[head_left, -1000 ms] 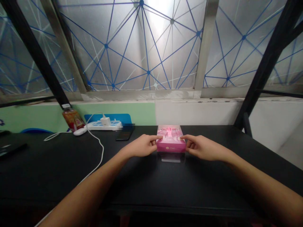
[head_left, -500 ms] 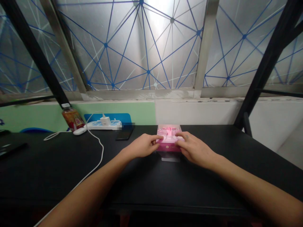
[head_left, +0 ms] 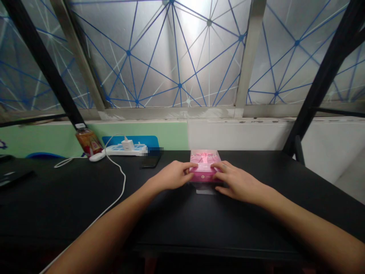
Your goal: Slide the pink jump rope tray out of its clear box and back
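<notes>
A pink box with a clear-looking top and pink contents sits on the black desk. From its near side a transparent flap sticks out toward me. My left hand is at the box's left near corner, index finger on the top edge and thumb against the front side, closed on it. On the right side, my right hand has its fingers spread. Its index finger rests on the top edge, another finger touches the front, and the thumb is lower, close to the flap.
A dark phone lies left of the box. Farther left are a white power strip with a plugged charger, a white mouse and a drink bottle. A white cable runs forward beside my left arm.
My right hand's fingers have spread, with the thumb lower and nearer the flap. My left hand keeps its place on the box. The view has shifted slightly.
</notes>
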Demonstrator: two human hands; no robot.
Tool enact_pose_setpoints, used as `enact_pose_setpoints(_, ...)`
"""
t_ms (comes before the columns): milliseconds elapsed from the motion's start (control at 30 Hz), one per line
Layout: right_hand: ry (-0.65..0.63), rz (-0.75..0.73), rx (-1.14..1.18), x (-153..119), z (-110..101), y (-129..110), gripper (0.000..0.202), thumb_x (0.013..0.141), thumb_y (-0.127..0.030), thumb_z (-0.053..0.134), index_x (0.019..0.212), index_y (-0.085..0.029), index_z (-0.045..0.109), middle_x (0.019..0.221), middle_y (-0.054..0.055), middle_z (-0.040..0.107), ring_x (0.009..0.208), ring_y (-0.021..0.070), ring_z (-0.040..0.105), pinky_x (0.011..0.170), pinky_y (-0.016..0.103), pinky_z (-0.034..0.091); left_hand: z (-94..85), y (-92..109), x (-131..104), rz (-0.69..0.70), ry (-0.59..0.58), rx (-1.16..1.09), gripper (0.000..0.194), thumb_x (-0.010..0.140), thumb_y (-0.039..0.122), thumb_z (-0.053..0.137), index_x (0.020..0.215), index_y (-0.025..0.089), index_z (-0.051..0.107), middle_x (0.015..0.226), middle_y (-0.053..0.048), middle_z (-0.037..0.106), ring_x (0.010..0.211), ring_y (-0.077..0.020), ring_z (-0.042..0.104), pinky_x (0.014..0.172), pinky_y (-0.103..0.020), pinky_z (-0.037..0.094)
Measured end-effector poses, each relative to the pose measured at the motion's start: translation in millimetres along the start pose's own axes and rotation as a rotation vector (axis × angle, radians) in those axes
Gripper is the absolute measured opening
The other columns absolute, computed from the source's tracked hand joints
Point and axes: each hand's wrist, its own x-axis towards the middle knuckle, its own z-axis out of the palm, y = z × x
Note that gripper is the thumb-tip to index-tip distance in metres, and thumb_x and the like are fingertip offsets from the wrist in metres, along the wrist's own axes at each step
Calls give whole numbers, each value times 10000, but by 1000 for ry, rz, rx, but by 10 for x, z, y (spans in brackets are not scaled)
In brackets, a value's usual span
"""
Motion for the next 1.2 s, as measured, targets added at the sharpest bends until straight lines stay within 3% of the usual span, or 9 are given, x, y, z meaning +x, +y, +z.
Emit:
enact_pose_setpoints(167,-23,5,51,-6,-22,19,273,796,-379,691,978,-182,640,1321,136,482,1219,311,431,991,452,449,-17,15,0,-1,-10,2,370,910,307,517,1239,176,627,730,-21,666,609,-132,564,594,-206,368)
enact_pose_setpoints(300,-24,17,57,-2,-11,25,228,815,-309,659,1000,-177,640,1328,139,486,1232,304,429,995,447,448,-4,-1,0,-1,1,5,369,905,304,525,1238,180,627,727,-19,665,613,-132,573,600,-206,375)
enact_pose_setpoints(467,-25,9,76,-7,-16,25,496,798,-356,679,1253,-192,569,1358,139,481,1264,310,407,1035,473,414,8,-19,14,-6,0,17,380,907,303,512,1245,171,624,730,-24,670,613,-133,578,598,-207,381)
enact_pose_setpoints(700,-40,0,99,-35,-38,34,573,763,-409,725,1281,-225,562,1393,133,459,1284,323,404,1051,508,394,18,-25,14,-2,16,44,381,915,309,499,1248,174,624,726,-31,674,612,-142,583,600,-217,380)
enact_pose_setpoints(1000,-31,-37,39,-12,-16,37,428,834,-340,648,1230,-188,595,1360,146,490,1257,315,429,1029,479,421,-2,-5,8,-5,7,48,377,914,311,506,1246,177,622,727,-31,679,616,-144,588,602,-215,379)
enact_pose_setpoints(1200,98,-5,65,11,20,51,182,915,-181,498,1036,-194,633,1125,109,616,1066,256,550,885,422,502,-8,20,-18,22,-15,-7,365,914,327,513,1228,178,623,715,-16,672,612,-137,590,601,-213,382)
